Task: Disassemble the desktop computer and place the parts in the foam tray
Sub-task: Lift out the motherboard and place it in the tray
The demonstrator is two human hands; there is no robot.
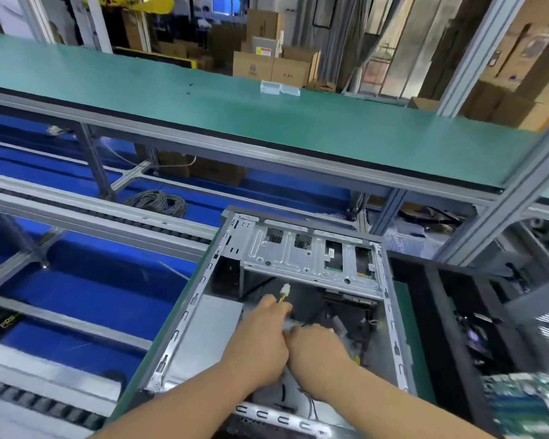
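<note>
Lying open on its side, the computer case [301,299] holds both hands. The left hand [260,337] grips a yellow-wired cable with a white plug [285,288]. The right hand [317,346], touching the left, curls downward inside the case; whether it grips anything cannot be told. A black foam tray [441,312] sits right of the case.

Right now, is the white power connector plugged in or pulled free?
Pulled free. The white connector sticks up in the air above the left hand, which grips its yellow wires, inside the open computer case.
</note>
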